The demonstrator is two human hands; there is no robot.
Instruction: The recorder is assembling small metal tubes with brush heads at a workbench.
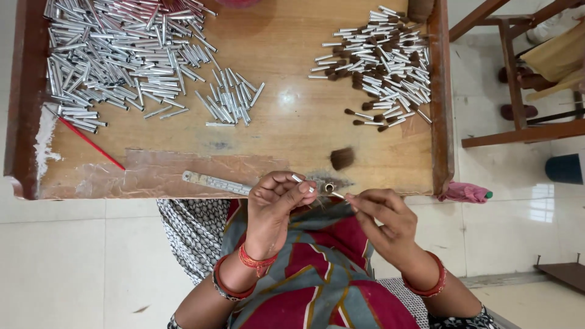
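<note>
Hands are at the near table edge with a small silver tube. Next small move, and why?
Probably bring the hands together: the left hand pinches a small silver tube, and the right hand holds a thin piece pointed at it, a small gap apart. Finished brushes lie at the far right.

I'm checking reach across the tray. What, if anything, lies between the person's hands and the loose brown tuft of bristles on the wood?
Nothing visible. The tuft of bristles lies on bare wood just beyond the left hand and right hand; only a small metal ferrule sits near the tray edge.
</note>
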